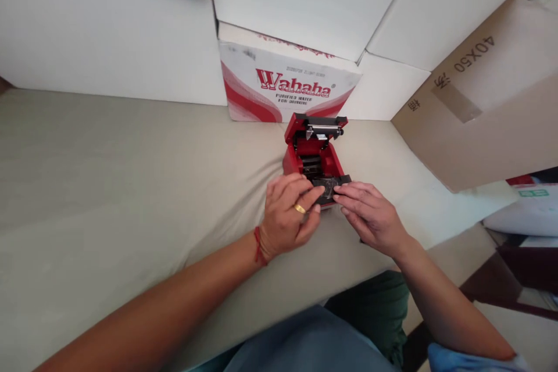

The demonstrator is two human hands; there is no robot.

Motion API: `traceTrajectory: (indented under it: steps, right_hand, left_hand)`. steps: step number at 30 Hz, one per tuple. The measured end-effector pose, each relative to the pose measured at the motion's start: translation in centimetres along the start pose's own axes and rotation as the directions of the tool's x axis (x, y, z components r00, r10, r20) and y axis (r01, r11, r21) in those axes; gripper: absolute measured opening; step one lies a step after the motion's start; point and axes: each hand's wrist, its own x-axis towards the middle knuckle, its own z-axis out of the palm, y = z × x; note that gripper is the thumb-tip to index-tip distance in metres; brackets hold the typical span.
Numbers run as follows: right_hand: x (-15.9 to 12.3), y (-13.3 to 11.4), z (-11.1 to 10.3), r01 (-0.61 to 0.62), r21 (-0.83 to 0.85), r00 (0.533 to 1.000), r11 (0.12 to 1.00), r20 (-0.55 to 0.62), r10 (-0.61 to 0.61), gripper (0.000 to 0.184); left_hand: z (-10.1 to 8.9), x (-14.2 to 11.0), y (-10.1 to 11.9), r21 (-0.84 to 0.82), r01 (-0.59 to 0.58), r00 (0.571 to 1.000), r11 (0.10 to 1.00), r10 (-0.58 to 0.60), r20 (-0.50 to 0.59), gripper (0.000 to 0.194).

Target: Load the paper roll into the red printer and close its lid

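Red device (335, 161) sits right of frame ctr on the pale tabletop (122, 186), lid (300, 125) up, just in front of the Wahaha carton (294, 82). L hand (285, 209) + R hand (370, 212) both at its dark front section (325, 188), fingers bent, tips touching from either side; can't tell if they're pinching anything. Step prob = two-handed fingertip work on that section. Next move calls for light, even pressure, device kept steady, lid clear.
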Motion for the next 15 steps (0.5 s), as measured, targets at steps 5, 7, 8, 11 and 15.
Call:
traceTrajectory:
  steps: [5,7,8,11,15]
  right_hand:
    - [0.1,0.5,-0.3,-0.009,0.077,1.0,0.997,-0.028,0.011,0.033]
    - [0.5,0.9,-0.5,-0.057,0.137,0.997,0.989,-0.049,0.065,0.028]
    - [0.8,1.3,-0.5,-0.107,0.171,0.99,0.979,-0.073,0.121,0.027]
    - [2.9,3.6,0.2,-0.345,0.293,0.891,0.892,-0.196,0.409,0.036]
    - [7.5,8.2,2.2,-0.509,0.41,0.747,0.757,-0.226,0.625,0.062]
  left_hand:
    - [0.0,0.2,1.2,0.129,-0.095,0.993,0.987,0.085,0.082,0.038]
    - [0.0,0.3,1.1,0.137,-0.125,0.989,0.983,0.112,0.096,0.035]
    - [-0.1,0.3,1.0,0.14,-0.134,0.988,0.981,0.12,0.101,0.035]
    - [0.0,0.0,0.9,0.15,-0.144,0.986,0.978,0.128,0.11,0.047]
    - [0.0,-0.3,0.9,0.151,-0.148,0.983,0.977,0.129,0.126,0.061]
